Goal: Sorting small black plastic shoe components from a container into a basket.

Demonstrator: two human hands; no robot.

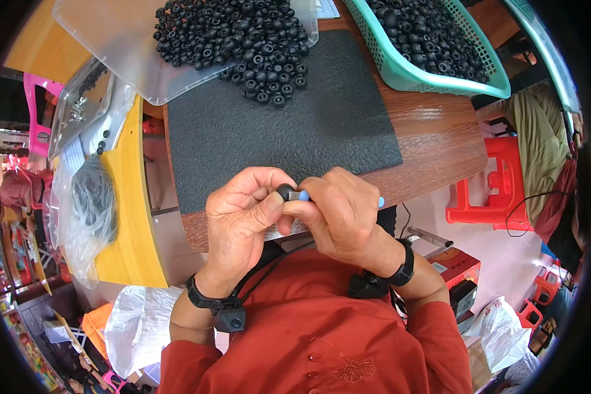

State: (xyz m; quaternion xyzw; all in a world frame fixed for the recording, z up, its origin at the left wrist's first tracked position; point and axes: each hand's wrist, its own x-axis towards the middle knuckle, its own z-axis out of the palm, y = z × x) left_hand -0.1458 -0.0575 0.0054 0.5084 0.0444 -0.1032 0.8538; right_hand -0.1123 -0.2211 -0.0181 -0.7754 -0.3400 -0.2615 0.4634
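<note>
The left hand (240,213) pinches a small black rubber ring (284,192) between thumb and fingers, its grip closed on it. The right hand (338,210) has its grip clamped on a slim blue-tipped tool (302,196), whose tip touches the ring. Both hands meet over the near edge of the wooden worktop (433,138). Just beyond the grips lies a dark grey foam mat (289,125); farther off, a heap of loose black rubber rings (243,36) spills from a clear plastic tray (111,46), with a teal plastic basket (400,72) to the far right.

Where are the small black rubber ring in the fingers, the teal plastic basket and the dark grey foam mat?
small black rubber ring (284,192), head view, its rounded top
teal plastic basket (400,73), head view, its near wall
dark grey foam mat (295,131), head view, its bare middle
</note>
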